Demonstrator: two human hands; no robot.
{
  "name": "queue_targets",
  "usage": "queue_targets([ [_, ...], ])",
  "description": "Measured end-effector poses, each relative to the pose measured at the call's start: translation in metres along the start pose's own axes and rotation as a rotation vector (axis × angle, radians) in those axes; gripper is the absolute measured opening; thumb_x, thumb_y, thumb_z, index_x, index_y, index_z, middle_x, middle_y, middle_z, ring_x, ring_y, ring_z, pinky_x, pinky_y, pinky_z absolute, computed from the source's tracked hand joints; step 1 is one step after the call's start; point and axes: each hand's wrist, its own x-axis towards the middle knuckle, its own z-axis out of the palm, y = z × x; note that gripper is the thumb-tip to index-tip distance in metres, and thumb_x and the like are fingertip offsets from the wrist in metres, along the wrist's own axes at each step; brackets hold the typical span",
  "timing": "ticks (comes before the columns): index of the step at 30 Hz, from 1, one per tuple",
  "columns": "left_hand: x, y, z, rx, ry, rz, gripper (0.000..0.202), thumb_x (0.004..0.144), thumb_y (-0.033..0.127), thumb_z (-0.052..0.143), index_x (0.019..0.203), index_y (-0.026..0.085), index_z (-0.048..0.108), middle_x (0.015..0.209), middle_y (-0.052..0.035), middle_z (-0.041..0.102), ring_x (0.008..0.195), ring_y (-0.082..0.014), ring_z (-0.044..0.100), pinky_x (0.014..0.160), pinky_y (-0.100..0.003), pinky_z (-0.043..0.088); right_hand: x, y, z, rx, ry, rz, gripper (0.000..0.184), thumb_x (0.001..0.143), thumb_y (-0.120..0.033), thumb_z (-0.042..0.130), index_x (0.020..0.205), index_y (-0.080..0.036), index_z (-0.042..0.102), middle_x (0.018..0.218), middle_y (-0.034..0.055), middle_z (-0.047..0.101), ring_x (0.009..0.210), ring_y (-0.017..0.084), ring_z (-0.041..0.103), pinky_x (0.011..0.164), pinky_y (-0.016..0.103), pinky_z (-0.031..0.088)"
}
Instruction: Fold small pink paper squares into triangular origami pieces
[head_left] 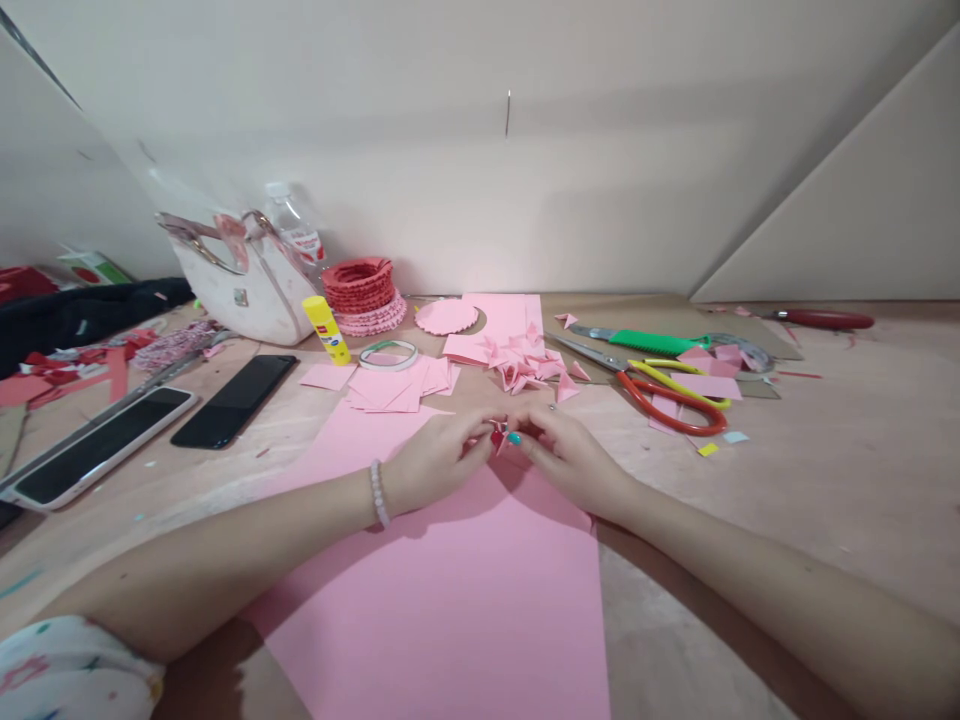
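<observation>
My left hand (442, 452) and my right hand (566, 452) meet fingertip to fingertip above a large sheet of pink paper (465, 590). Both are closed in a pinch on a small piece of folded pink paper (504, 440), mostly hidden by the fingers. Just beyond my fingers lies a heap of folded pink paper pieces (521, 368). Flat pink paper squares (390, 388) are spread to the left of that heap, near a roll of tape (388, 356). A scalloped pink paper disc (446, 317) rests behind them.
Orange-handled scissors (671, 405), yellow-handled scissors (679, 378) and a green-handled tool (652, 342) lie to the right. At the left are a glue stick (328, 332), two phones (236, 400), a white handbag (240, 285), a plastic bottle (296, 225) and stacked red rings (360, 287).
</observation>
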Motion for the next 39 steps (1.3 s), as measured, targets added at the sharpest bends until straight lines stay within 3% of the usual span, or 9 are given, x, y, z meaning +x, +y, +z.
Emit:
queue_targets([
  [5,0.0021,0.0005,0.0004,-0.017,0.102,-0.014,0.023,0.079,0.012,0.043,0.094,0.019,0.058,0.085,-0.0007,0.065,0.076,-0.0098,0.059,0.062,-0.016,0.046,-0.0005,-0.001,-0.001,0.011,-0.019,0.039,0.014,0.082,-0.015,0.039,0.08,-0.018,0.053,0.078,0.002,0.058,0.07,0.014,0.051,0.06,0.024,0.039],
  [9,0.0037,0.0014,-0.0005,0.008,0.133,0.034,0.022,0.078,0.011,0.045,0.09,0.018,0.061,0.085,-0.001,0.065,0.076,-0.0096,0.058,0.06,-0.015,0.046,-0.0007,-0.0009,-0.0018,0.005,-0.028,0.04,0.012,0.081,-0.015,0.039,0.076,-0.018,0.05,0.073,0.0005,0.056,0.065,0.013,0.051,0.057,0.023,0.038],
  [14,0.0045,-0.0012,-0.0008,0.041,0.169,0.086,0.02,0.077,0.011,0.048,0.089,0.018,0.063,0.086,-0.002,0.066,0.074,-0.0102,0.058,0.058,-0.016,0.044,-0.0006,0.001,-0.0012,0.017,-0.014,0.039,0.014,0.08,-0.013,0.039,0.082,-0.017,0.053,0.08,0.0025,0.058,0.072,0.014,0.053,0.061,0.025,0.04],
  [33,0.0053,-0.004,-0.0015,0.017,0.142,0.069,0.017,0.077,0.013,0.05,0.081,0.017,0.066,0.082,-0.002,0.067,0.076,-0.0118,0.058,0.066,-0.019,0.044,-0.0007,0.0002,-0.0015,0.015,-0.016,0.009,0.017,0.08,-0.011,0.04,0.083,-0.018,0.055,0.081,0.0026,0.059,0.073,0.014,0.052,0.063,0.025,0.041],
  [39,0.0043,-0.002,-0.0012,0.016,0.142,0.073,0.016,0.075,0.013,0.05,0.079,0.017,0.065,0.08,-0.0012,0.066,0.075,-0.0106,0.057,0.06,-0.016,0.044,-0.001,-0.001,-0.0023,-0.019,-0.019,0.026,0.016,0.079,-0.012,0.041,0.082,-0.018,0.055,0.077,0.0016,0.059,0.068,0.013,0.052,0.058,0.023,0.039],
])
